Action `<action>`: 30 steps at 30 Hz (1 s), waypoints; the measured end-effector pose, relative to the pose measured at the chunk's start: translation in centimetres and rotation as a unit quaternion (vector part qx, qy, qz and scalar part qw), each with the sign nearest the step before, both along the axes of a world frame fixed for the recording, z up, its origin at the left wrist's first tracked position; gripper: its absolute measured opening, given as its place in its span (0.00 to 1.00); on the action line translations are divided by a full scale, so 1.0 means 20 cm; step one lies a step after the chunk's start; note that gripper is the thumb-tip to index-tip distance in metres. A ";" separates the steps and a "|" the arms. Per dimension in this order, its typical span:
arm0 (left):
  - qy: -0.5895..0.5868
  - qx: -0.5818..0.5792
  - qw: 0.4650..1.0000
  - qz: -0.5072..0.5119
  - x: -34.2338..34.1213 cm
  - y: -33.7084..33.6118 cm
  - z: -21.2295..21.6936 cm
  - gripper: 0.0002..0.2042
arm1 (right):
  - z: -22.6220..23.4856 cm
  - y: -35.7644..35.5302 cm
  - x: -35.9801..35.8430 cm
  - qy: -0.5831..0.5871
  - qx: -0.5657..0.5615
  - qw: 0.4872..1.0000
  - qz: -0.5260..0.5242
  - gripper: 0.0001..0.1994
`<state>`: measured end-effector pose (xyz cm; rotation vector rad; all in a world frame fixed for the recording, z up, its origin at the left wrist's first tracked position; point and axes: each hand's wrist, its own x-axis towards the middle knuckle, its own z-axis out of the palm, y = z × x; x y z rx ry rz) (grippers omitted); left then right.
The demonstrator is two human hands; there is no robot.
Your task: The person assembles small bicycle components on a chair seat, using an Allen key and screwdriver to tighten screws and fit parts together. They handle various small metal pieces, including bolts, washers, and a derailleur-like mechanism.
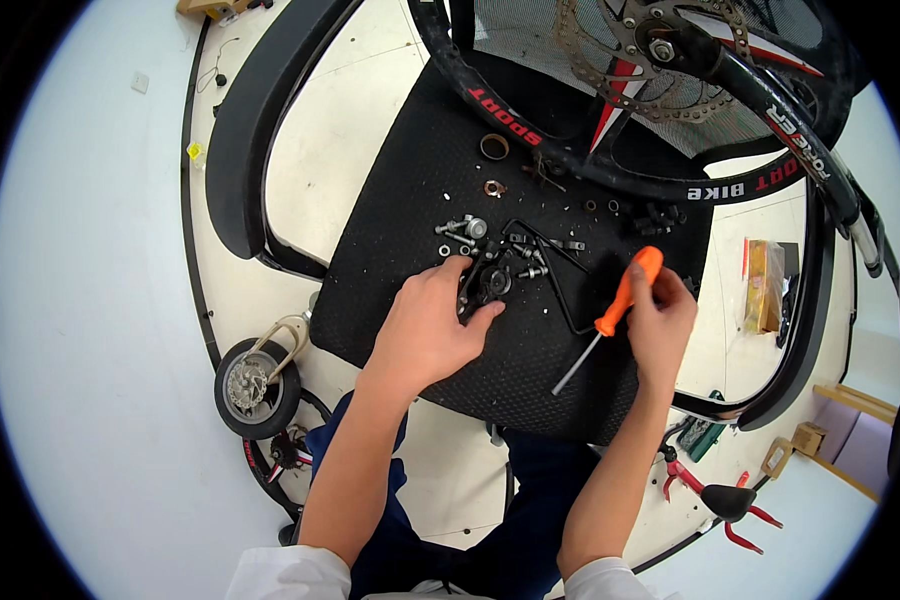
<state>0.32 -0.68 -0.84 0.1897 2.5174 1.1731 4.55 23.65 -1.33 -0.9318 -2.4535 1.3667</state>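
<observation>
My right hand grips an orange-handled screwdriver, its metal shaft slanting down to the left over the black chair seat. On the same seat, my left hand has its fingers curled round a dark round-ended metal part, which looks like a bicycle brake caliper; the palm hides some of it. Close to those fingers are loose bolts and small nuts. Black hex keys lie between the two hands, with more bolts beside them.
A bicycle wheel with a disc rotor and a black crank arm lies across the chair's far side. Chair armrests flank the seat. A metal ring sits near the tyre. On the floor are a small wheel and red-and-black bicycle parts.
</observation>
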 end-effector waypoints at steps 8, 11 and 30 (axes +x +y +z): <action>-0.223 0.263 0.930 0.130 -0.03 -0.08 0.01 0.15 | 0.06 -0.05 0.02 0.217 -0.371 0.900 -0.069 0.15; -0.214 0.320 0.914 0.126 -0.04 -0.11 0.06 0.13 | 0.04 -0.08 0.01 0.253 -0.380 0.887 -0.072 0.15; -0.222 0.342 0.901 0.145 -0.03 -0.04 0.00 0.14 | 0.08 -0.11 0.03 0.318 -0.393 0.863 0.003 0.17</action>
